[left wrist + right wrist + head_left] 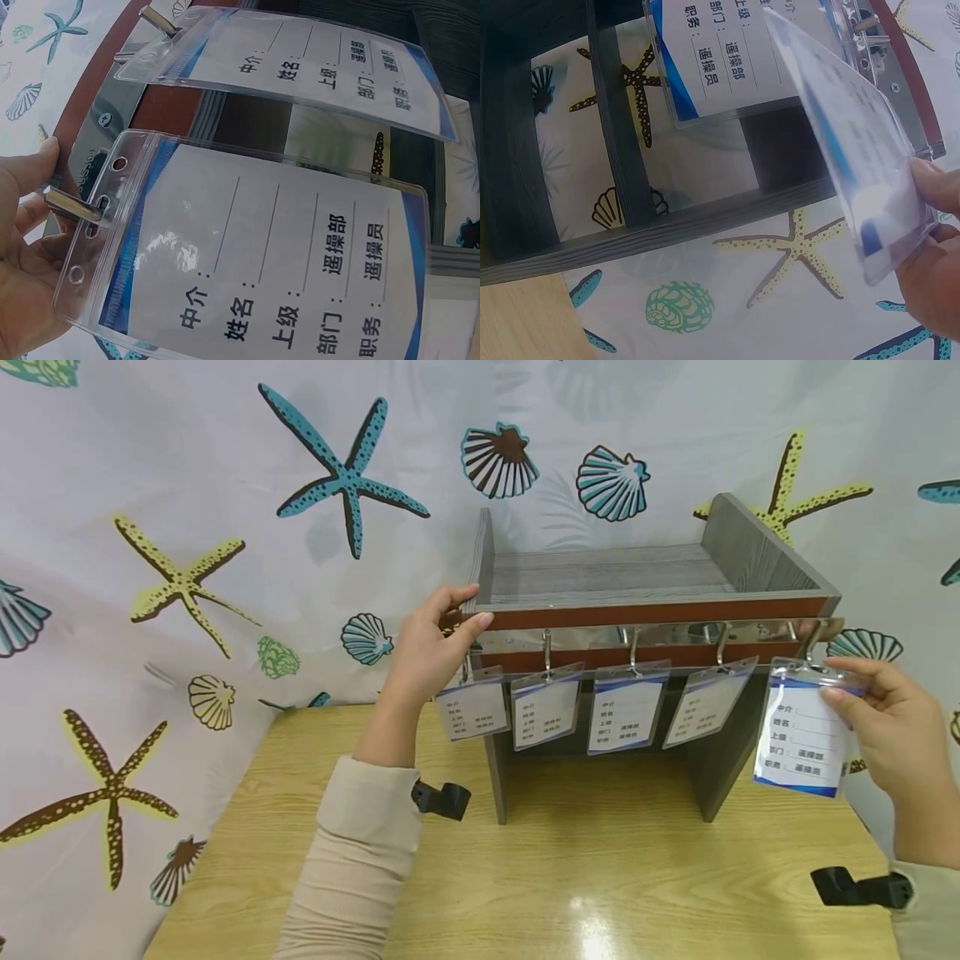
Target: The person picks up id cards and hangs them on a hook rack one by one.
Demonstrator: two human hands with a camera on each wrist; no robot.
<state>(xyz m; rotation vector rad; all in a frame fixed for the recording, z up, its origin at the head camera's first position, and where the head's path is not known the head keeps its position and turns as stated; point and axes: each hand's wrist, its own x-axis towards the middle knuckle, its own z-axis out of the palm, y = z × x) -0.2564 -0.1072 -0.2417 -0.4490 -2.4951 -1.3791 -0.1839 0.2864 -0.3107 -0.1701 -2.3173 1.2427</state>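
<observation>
My left hand (435, 639) grips the front left corner of a grey wooden shelf (645, 612), thumb along its front edge. Just below it, a clear badge holder (262, 247) with a white and blue card hangs from the leftmost hook. My right hand (896, 718) pinches the upper right edge of another badge holder (798, 735), its top right at the rightmost hook (813, 635). In the right wrist view this held badge holder (847, 142) stands nearly edge-on, tilted, with a hanging badge holder (720, 60) behind it.
More badge holders hang from the middle hooks, among them one badge holder (628, 710) at the center. A metal hook rail (585, 637) runs along the shelf front. The shelf stands on a wooden table (600, 877) against a seashell-patterned cloth (225, 460).
</observation>
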